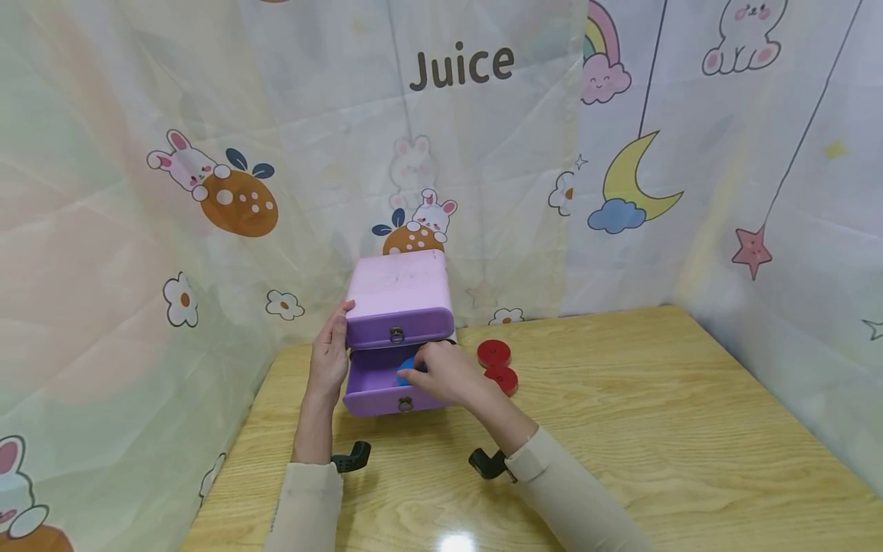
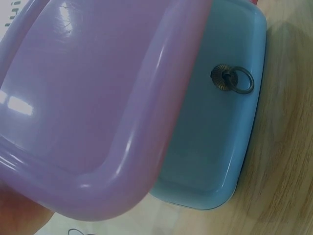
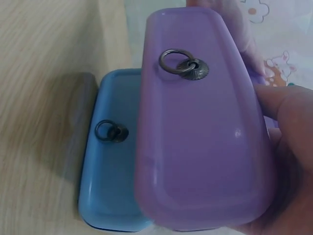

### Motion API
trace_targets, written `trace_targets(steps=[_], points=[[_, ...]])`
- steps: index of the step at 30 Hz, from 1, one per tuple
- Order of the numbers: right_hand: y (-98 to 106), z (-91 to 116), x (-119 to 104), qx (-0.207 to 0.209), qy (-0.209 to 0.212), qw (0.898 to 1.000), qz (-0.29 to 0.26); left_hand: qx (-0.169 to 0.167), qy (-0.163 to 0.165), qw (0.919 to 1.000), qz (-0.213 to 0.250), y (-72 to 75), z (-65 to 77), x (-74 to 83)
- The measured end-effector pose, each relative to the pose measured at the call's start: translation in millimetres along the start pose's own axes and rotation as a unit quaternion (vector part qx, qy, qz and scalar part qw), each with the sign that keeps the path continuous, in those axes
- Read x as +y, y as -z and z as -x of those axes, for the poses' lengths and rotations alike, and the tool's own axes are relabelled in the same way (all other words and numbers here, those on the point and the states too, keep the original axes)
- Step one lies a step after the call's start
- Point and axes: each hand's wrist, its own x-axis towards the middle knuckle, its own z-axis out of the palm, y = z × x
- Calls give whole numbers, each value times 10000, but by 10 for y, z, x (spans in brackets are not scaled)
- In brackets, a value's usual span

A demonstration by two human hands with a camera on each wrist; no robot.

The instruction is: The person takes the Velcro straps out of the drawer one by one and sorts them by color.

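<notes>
A small cabinet [image 1: 400,284] with a pink top stands at the back of the table. Its lilac middle drawer [image 1: 366,402] is pulled out, while the purple top drawer [image 1: 372,331] is closed. My right hand [image 1: 448,372] reaches over the pulled-out drawer's right side, thumb and fingers on a blue round piece [image 1: 405,373] inside it; the fingertips are partly hidden. My left hand [image 1: 329,359] rests along the cabinet's left side, fingers extended up toward the top edge. Below, a blue drawer [image 3: 115,171] with a ring pull [image 3: 112,131] shows in both wrist views.
Two red discs [image 1: 494,353], one in front of the other, lie on the wooden table [image 1: 621,414] right of the cabinet. A printed cloth [image 1: 331,153] hangs close behind the cabinet and along both sides of the table.
</notes>
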Motion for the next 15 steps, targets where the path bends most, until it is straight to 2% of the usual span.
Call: trace_targets(steps=[7,15], points=[[30,-52,-119,-181,-368,9979,506,3,-16,10000,-92,-11,4,-4],[8,-147,-185,-6,-529,9918,1161,16,-31,10000,-29,-11,-12,-20]])
